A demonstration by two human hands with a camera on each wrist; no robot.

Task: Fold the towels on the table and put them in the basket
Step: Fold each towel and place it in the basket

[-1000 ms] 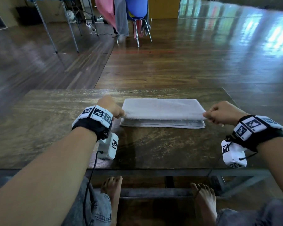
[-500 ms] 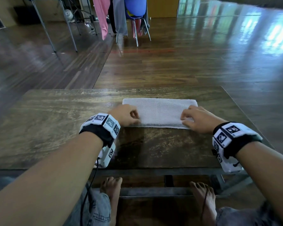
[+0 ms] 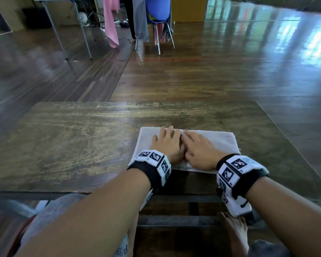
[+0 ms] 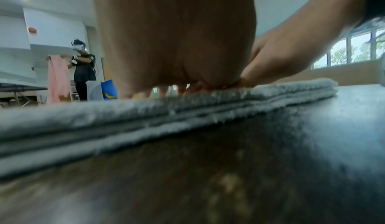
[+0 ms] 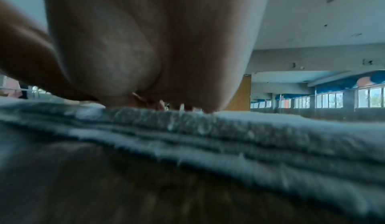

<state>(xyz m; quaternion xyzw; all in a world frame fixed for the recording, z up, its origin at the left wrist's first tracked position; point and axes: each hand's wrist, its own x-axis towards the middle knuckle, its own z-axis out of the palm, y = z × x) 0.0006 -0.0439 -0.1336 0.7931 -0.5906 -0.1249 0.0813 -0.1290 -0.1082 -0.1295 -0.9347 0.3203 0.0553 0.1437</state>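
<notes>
A white towel [image 3: 220, 143], folded into a long strip of several layers, lies on the wooden table [image 3: 72, 141] near its front right. Both my hands lie flat on its middle, side by side and touching. My left hand [image 3: 167, 143] presses the towel with straight fingers pointing away from me. My right hand [image 3: 196, 147] does the same just to the right. In the left wrist view the palm [image 4: 172, 46] rests on the stacked layers [image 4: 125, 117]. The right wrist view shows the palm [image 5: 145, 46] on the towel's edge [image 5: 229, 137]. No basket is in view.
The table's left half [image 3: 63, 145] is bare wood. Beyond its far edge is a shiny wooden floor [image 3: 211, 75]. A blue chair [image 3: 157, 17] and hanging pink and grey cloths [image 3: 110, 21] stand far back. Another person [image 4: 83, 69] stands in the distance.
My hands let go of the towel's two ends, laid the top layer down, then slid inward from the sides and now lie flat together on the middle.
</notes>
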